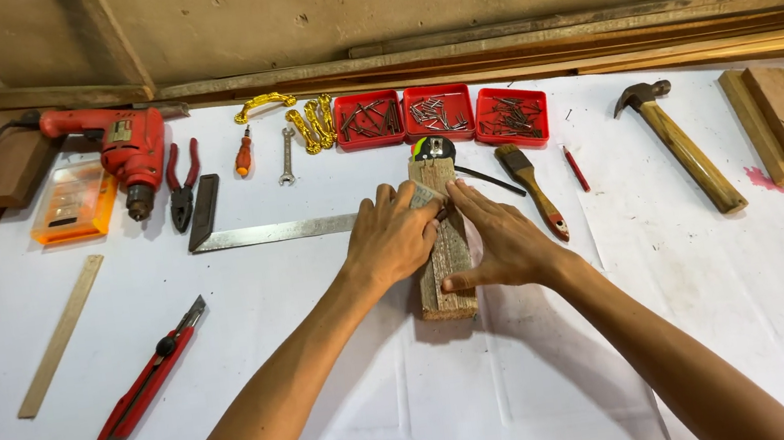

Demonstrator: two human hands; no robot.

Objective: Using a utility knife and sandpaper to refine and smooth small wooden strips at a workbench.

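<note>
Cutter (148,375) is lying far left on the white table (336,409) | your left hand (392,240) is pressing the steel square (257,230) against the wood block (444,253), fingers together; block is sitting centre, upright away from you | your right hand (501,241) is bracing its right edge, fingers flat and slightly spread | hammer (680,144) is resting far right

My wooden block (447,273) is a short, weathered plank offcut with rough, pale grain. It lies flat and lengthwise on the bench, near the middle and closer to the back edge, its long sides running away from me.
</note>
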